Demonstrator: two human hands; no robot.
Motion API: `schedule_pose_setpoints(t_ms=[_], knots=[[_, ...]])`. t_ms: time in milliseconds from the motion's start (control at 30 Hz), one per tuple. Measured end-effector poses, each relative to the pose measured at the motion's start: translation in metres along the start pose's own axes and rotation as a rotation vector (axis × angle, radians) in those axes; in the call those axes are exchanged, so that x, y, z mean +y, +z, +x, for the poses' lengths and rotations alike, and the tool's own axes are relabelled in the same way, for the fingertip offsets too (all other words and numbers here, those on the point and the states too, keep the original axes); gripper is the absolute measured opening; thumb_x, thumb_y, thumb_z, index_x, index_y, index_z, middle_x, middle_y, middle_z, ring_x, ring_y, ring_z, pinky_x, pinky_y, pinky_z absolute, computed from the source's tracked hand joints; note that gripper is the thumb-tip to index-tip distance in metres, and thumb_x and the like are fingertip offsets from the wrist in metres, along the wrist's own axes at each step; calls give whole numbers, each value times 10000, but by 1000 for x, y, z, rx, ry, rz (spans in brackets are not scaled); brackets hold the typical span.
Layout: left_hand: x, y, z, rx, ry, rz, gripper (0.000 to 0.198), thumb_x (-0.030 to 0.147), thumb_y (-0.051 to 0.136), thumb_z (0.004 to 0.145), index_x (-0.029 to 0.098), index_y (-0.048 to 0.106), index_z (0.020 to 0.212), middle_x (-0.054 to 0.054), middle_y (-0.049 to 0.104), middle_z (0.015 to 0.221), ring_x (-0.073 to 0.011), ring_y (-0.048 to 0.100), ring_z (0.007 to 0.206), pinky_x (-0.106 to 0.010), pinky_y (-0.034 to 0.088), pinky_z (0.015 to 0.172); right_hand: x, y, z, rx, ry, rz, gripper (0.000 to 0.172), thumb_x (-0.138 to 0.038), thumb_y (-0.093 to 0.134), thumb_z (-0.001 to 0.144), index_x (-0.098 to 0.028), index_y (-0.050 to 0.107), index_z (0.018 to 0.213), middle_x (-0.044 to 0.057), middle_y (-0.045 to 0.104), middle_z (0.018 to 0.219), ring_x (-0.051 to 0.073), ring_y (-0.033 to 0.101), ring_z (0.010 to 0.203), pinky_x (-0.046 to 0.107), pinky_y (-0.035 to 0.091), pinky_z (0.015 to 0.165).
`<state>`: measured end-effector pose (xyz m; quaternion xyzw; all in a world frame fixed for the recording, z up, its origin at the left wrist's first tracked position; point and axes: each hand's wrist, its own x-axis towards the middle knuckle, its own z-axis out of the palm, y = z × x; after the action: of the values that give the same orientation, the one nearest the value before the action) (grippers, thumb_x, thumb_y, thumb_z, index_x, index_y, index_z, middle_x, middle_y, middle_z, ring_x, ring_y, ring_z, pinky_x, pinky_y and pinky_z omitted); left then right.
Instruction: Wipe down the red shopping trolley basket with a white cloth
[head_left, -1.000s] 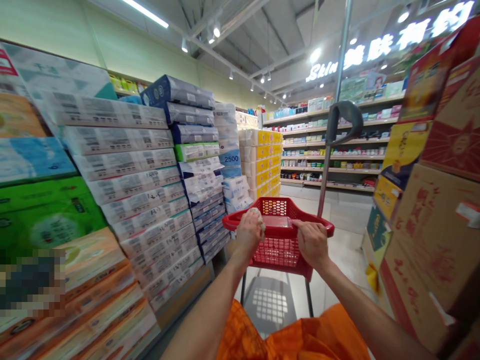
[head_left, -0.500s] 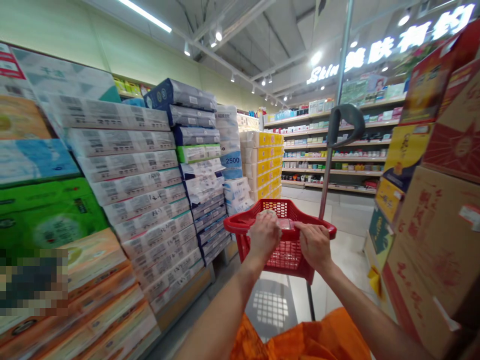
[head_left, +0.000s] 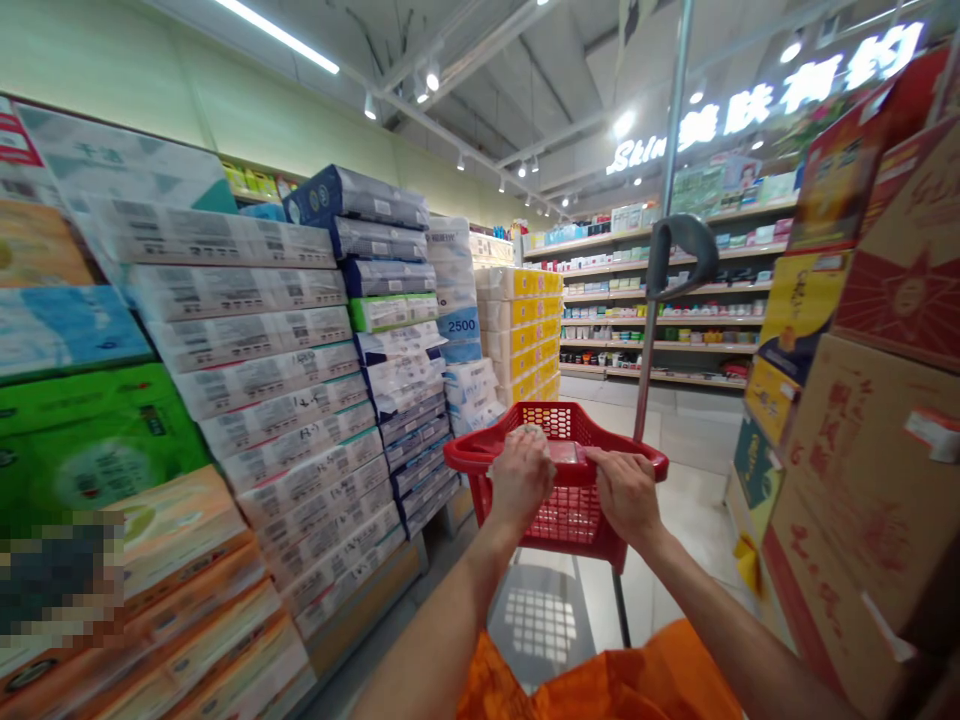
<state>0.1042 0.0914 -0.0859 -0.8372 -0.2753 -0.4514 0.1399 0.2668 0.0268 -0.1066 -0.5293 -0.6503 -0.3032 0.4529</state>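
Head view, shop aisle. Red plastic mesh shopping basket [head_left: 571, 515] stands raised on a thin dark metal frame [head_left: 621, 610] in the middle of the aisle, directly ahead of the person.

Left hand [head_left: 521, 478] is clenched over the near rim of the basket, left of its middle, and grasps a pale crumpled wad [head_left: 530, 432] against that rim. Only the upper edge of the wad shows past the knuckles, and its material cannot be told. Right hand [head_left: 626, 495] grasps the same near rim right of the middle, with the fingers curled over it. The two hands lie close side by side, apart from each other.

Grey metal pole [head_left: 646, 350] with a curved dark grip rises from the far right side of the basket.

Left of the aisle, white wrapped tissue packs [head_left: 262, 350] are stacked high, with green and orange packs nearer the camera. Right of the aisle, brown printed cardboard boxes [head_left: 862, 460] are piled just beside the basket. Stocked wall shelves [head_left: 675, 345] run across the far end under a lit sign. Orange cloth garment [head_left: 600, 685] fills the lower edge between the forearms.
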Motion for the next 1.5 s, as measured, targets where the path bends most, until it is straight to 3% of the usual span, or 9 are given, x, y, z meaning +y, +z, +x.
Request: schedule_pose_setpoints(t_ms=[133, 367, 567, 633, 733, 867, 1100, 1333, 1500], knots=[[32, 19, 10, -55, 113, -64, 272, 206, 439, 807, 168, 540, 1056, -87, 564, 1158, -228, 448, 1138, -440, 393, 964, 6, -2, -1, -8, -18, -12, 243, -164, 394, 846, -160, 601, 974, 51, 659, 917, 190, 566, 840, 350, 320, 802], [-24, -11, 1, -38, -110, 13, 287, 164, 423, 787, 119, 543, 1044, -118, 591, 1083, -217, 494, 1081, -428, 405, 952, 5, -2, 0, 6, -1, 24, 263, -138, 396, 830, -187, 592, 998, 31, 658, 924, 173, 565, 844, 341, 308, 815], [31, 17, 11, -61, 95, -44, 283, 182, 433, 804, 141, 538, 1064, -97, 565, 1153, -218, 440, 1145, -421, 363, 993, 6, -1, 0, 11, 4, -8, 242, -165, 392, 841, -173, 597, 969, 42, 659, 907, 180, 565, 829, 343, 312, 801], [35, 19, 10, -67, 138, -74, 286, 200, 439, 812, 150, 531, 1078, -92, 557, 1170, -218, 426, 1161, -417, 368, 992, 8, -3, -1, -1, 0, -9, 237, -168, 393, 844, -172, 594, 968, 42, 658, 911, 180, 565, 830, 343, 313, 799], [1, 3, -1, -48, 62, -76, 291, 231, 450, 814, 149, 535, 1079, -99, 564, 1152, -215, 441, 1148, -417, 373, 990, 9, -4, -1, -13, -2, 14, 242, -145, 397, 833, -178, 589, 977, 35, 658, 923, 178, 565, 841, 342, 310, 806], [-44, -19, -11, 6, -209, -4, 276, 199, 395, 835, 145, 548, 1058, -102, 598, 1083, -204, 516, 1056, -428, 428, 926, 5, -2, 0, -1, 19, 33, 254, -128, 403, 815, -189, 600, 963, 32, 662, 922, 180, 573, 837, 345, 308, 807], [7, 4, 4, -43, 58, -47, 289, 198, 444, 813, 142, 542, 1079, -100, 570, 1144, -223, 427, 1159, -433, 362, 995, 10, -3, 0, -7, 12, 8, 241, -132, 402, 819, -184, 598, 950, 27, 661, 899, 175, 572, 825, 342, 310, 801], [-47, -14, -11, -6, -149, -5, 276, 170, 388, 832, 155, 553, 1053, -92, 595, 1090, -197, 503, 1076, -438, 398, 962, 19, -2, -1, 0, 18, 13, 242, -147, 397, 821, -187, 603, 942, 25, 664, 869, 174, 572, 809, 341, 308, 804], [9, 7, 8, -41, 8, -91, 257, 170, 404, 834, 146, 555, 1041, -89, 584, 1115, -208, 459, 1128, -437, 364, 996, 19, -3, 1, 8, 55, 29, 237, -157, 400, 815, -195, 614, 909, 19, 671, 865, 172, 581, 787, 341, 314, 793]])
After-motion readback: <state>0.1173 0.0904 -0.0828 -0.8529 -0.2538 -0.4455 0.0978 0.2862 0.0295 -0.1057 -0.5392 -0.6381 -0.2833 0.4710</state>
